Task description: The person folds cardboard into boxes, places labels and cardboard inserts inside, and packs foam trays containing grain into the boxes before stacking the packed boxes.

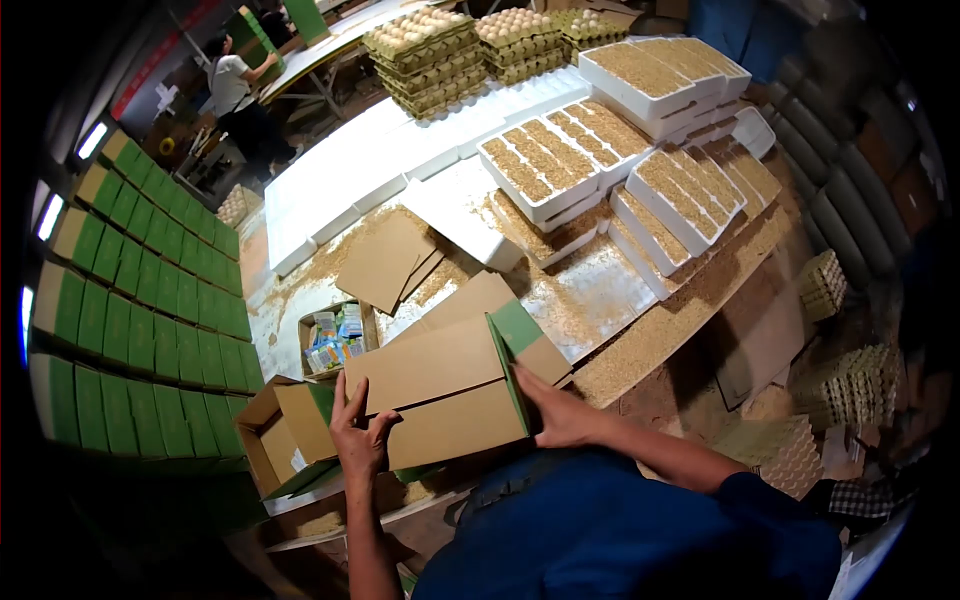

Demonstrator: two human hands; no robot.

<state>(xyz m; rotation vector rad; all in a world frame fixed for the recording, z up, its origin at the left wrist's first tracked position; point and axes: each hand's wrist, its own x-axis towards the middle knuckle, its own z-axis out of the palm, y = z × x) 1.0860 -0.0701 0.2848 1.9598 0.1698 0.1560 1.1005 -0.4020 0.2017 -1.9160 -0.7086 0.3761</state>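
Note:
A brown cardboard box [440, 395] with a seam along its upper face lies in front of my body, between my two hands. My left hand [362, 428] grips its left end, thumb and fingers at the edge. At the other end, my right hand [562, 412] presses on the green flap [510, 375], its fingers partly hidden behind it. Left of my left hand stands an open cardboard box [268, 440] with a small white paper inside. A small carton of colourful packets [338, 338] sits just beyond the box I hold.
White foam trays [540, 170] filled with brown grain-like material stand at the right. Loose cardboard sheets [385, 262] lie mid-table. Egg trays [425, 60] are stacked at the back. Green boxes [150, 330] form a wall on the left. Another person [235, 95] stands at a far table.

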